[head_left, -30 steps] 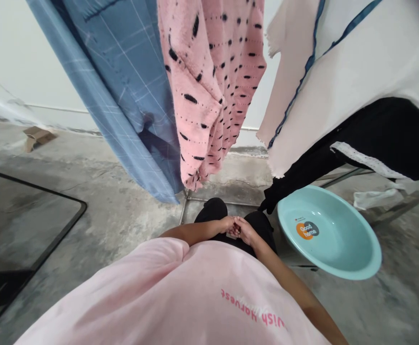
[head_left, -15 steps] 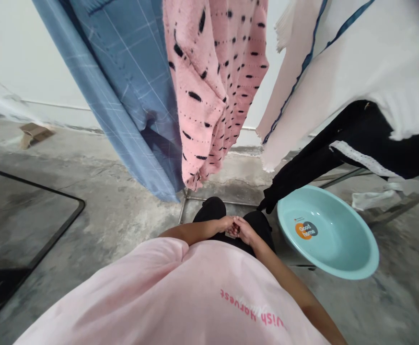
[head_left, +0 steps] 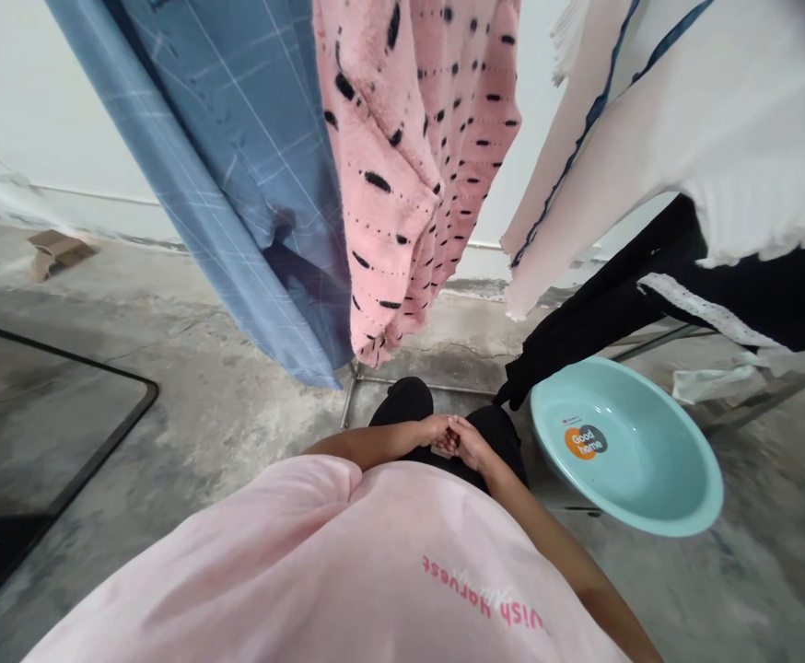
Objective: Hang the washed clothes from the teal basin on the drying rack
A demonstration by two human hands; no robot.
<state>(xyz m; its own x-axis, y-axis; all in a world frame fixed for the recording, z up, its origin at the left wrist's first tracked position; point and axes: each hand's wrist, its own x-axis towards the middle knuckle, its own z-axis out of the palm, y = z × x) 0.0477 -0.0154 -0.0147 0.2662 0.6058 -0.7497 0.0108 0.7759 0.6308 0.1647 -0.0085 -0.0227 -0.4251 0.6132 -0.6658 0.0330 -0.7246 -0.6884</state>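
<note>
In my lap, over black trousers [head_left: 402, 405], my left hand [head_left: 436, 430] and my right hand [head_left: 470, 442] meet with their fingers curled against each other. Both are closed, and nothing shows in them. In front of my knees hang a blue checked garment [head_left: 237, 166] and, beside it, a fuzzy pink garment with black dashes [head_left: 402, 184]. Farther right, a pale garment with dark blue trim [head_left: 624, 166] hangs over a black garment with a white lace strip [head_left: 596, 304]. To the right of my knees stands a light turquoise basin [head_left: 651, 451] with a round label.
A thin metal rack bar [head_left: 416, 382] runs low behind my knees. On the left is a black-edged frame [head_left: 99, 364] near the concrete floor [head_left: 202, 396]. A torn cardboard piece [head_left: 61, 253] lies by the white wall [head_left: 119, 92].
The view has shifted slightly, so the garments, basin and cardboard sit a little differently in the picture. My hands keep the same clasped pose in my lap.
</note>
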